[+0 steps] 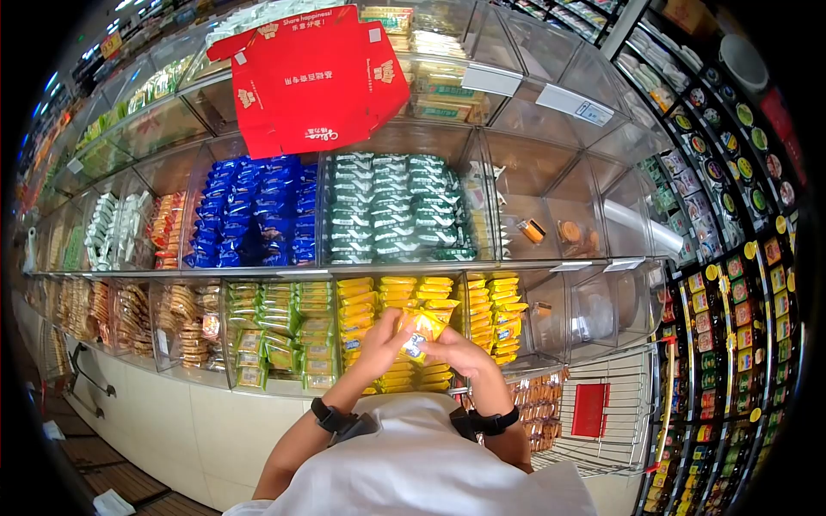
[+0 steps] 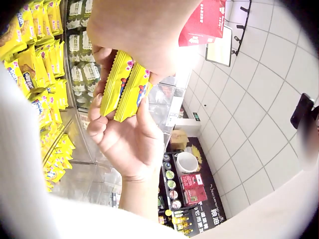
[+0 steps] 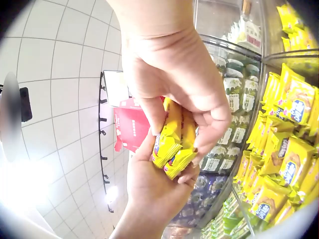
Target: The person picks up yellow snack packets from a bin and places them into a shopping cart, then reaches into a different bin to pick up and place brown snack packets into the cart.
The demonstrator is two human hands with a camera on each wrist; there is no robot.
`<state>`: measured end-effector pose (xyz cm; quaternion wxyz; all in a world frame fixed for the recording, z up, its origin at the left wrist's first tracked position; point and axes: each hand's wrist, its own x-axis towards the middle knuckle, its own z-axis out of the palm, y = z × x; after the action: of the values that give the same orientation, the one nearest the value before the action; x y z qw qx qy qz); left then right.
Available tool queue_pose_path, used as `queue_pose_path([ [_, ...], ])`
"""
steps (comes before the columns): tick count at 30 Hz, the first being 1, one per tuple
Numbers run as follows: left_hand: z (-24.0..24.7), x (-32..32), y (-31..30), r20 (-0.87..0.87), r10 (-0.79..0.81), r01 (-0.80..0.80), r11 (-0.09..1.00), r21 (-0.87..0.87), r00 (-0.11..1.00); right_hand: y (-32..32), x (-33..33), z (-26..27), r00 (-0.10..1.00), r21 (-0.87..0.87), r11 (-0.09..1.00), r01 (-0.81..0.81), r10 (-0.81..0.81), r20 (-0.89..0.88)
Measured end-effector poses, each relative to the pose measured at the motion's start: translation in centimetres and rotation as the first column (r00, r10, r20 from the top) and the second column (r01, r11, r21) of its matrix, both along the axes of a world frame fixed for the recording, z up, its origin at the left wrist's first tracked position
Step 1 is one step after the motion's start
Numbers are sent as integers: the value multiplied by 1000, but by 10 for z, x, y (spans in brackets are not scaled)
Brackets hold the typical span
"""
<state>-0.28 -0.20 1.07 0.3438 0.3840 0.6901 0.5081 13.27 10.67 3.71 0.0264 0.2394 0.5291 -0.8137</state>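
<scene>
Two small yellow snack packets (image 2: 130,94) with crimped ends lie side by side between my hands. In the head view, the yellow packets (image 1: 422,330) are in front of my chest, over a bin of yellow packets. My left hand (image 1: 379,346) grips them from one side, thumb along a packet and fingers curled behind. From the other side my right hand (image 1: 463,353) holds them, its thumb at the wrapper's edge. The right wrist view shows the packets' crimped ends (image 3: 172,158) between both hands' thumbs and fingers.
Clear bins hold blue packets (image 1: 249,211), dark green packets (image 1: 396,206) and light green packets (image 1: 280,327). Above them hangs a red cardboard sign (image 1: 314,82). To the right stand a wire shopping cart (image 1: 632,400) and a dark shelf rack (image 1: 731,327).
</scene>
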Motion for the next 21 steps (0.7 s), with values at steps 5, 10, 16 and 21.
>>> queue_pose_path([
  [5,0,1,0,17,8,-8,1000,-5,1000,0,0,-1,1000,-16,1000,-12,12,-8],
  [10,2,1,0,45,8,-8,1000,-7,999,0,1,-4,1000,-37,999,-13,13,2],
  [16,2,3,0,67,4,-5,1000,17,998,2,2,-7,1000,-5,1000,-10,10,-23],
  [21,3,5,0,124,-13,1,996,91,992,3,3,0,1000,19,1000,8,-7,-26],
])
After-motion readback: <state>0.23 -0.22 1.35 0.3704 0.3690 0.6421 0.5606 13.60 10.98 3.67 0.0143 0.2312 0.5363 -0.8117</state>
